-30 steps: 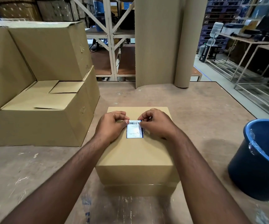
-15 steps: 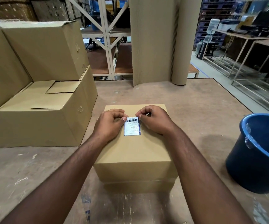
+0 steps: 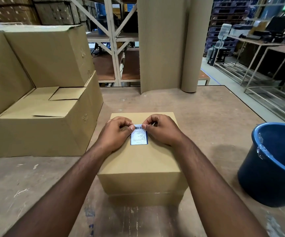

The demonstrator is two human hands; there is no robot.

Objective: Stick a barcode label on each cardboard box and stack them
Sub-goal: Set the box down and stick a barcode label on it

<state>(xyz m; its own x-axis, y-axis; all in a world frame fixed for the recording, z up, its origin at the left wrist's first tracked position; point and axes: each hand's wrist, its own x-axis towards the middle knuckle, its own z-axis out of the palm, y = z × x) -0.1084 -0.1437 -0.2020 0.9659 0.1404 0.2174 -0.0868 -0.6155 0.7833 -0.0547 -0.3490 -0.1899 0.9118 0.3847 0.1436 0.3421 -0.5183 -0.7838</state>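
A small cardboard box (image 3: 141, 161) sits on the table right in front of me, on top of another box of the same size. A white barcode label (image 3: 139, 136) lies on its top face, barcode end away from me. My left hand (image 3: 115, 132) pinches the label's far left corner with thumb and forefinger. My right hand (image 3: 162, 130) pinches the far right corner in the same way. The other fingers of both hands are curled, and both wrists rest on the box top.
Larger cardboard boxes (image 3: 40, 106) are stacked at the left of the table (image 3: 206, 120). A tall roll of corrugated cardboard (image 3: 165, 43) stands at the far edge. A blue bucket (image 3: 273, 165) stands at the right. Racks and benches lie beyond.
Both hands stay pinched on the label's far corners. My right thumb has slid a little further onto the barcode end. The box has not moved.
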